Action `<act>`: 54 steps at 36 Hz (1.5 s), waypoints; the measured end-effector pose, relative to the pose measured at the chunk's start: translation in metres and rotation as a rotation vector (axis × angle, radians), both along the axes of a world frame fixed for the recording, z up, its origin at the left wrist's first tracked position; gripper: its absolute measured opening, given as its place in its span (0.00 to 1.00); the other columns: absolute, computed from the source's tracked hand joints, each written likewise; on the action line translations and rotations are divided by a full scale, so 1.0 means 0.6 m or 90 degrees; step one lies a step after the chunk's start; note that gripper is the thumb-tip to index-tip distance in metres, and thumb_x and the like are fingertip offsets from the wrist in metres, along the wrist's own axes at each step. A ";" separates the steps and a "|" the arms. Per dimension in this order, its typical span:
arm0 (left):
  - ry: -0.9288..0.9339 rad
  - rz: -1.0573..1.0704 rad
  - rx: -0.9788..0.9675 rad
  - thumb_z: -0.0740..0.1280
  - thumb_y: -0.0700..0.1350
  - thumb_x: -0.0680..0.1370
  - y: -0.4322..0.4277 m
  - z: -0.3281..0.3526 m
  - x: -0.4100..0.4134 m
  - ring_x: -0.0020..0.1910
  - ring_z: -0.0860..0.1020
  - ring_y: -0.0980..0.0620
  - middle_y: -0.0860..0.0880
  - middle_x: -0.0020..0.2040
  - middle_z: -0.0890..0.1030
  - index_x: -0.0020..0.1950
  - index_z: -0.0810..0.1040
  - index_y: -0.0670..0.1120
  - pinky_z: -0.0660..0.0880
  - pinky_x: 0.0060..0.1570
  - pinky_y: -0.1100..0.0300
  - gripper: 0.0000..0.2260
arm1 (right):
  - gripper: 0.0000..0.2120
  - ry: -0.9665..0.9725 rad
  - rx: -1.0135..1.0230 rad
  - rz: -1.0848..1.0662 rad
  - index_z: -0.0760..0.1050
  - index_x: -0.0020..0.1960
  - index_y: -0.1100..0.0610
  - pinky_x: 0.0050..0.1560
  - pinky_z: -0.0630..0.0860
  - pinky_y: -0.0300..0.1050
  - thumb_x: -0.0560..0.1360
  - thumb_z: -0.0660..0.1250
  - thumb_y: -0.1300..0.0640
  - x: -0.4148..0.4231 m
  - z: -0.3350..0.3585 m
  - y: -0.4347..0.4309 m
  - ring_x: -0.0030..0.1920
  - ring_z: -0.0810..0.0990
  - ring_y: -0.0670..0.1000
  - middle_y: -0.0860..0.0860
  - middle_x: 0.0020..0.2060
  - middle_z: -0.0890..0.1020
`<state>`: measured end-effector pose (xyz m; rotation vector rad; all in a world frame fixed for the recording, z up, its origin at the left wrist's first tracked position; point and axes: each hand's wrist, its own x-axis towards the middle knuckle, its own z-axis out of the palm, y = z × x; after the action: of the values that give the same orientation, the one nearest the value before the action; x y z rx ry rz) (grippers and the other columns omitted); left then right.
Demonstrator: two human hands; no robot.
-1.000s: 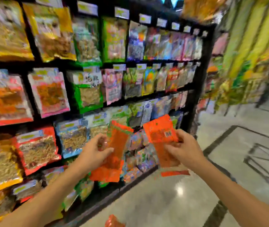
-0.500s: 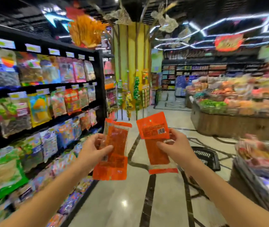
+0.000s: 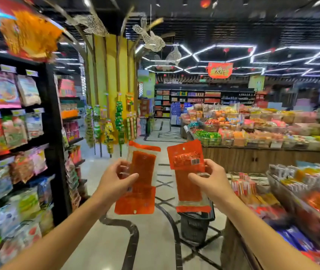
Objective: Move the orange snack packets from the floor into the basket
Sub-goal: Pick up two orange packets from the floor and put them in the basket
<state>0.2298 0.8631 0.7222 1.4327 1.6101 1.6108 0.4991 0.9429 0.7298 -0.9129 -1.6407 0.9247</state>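
Observation:
My left hand (image 3: 116,179) grips one orange snack packet (image 3: 138,193) by its left edge and holds it upright at chest height. Beside it, my right hand (image 3: 211,181) grips a second orange snack packet (image 3: 186,172), whose barcode side faces me. The two packets hang side by side without touching. A black plastic basket (image 3: 195,225) stands on the floor below and just behind the right packet, partly hidden by it and by my right forearm.
A tall black shelf (image 3: 51,145) full of snack bags lines the left side. A low wooden display counter (image 3: 252,158) with heaped goods fills the right, and a nearer bin (image 3: 299,203) of packets sits at my right elbow. The tiled aisle (image 3: 151,240) runs forward between them.
My view has swung right, from facing the shelf to looking down the aisle. Both hands kept their packets throughout. The basket has come into view below my right hand.

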 end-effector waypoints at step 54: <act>0.028 -0.130 -0.046 0.74 0.51 0.73 1.302 -0.058 0.065 0.47 0.83 0.55 0.57 0.49 0.83 0.48 0.76 0.64 0.81 0.40 0.59 0.11 | 0.14 0.064 -0.084 -0.145 0.79 0.55 0.45 0.50 0.82 0.51 0.72 0.77 0.54 0.065 -0.055 1.175 0.52 0.84 0.47 0.43 0.47 0.86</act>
<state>0.2690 1.6442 0.6877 1.5496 1.4766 1.4025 0.5380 1.6481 0.6968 -1.1009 -1.3708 0.9123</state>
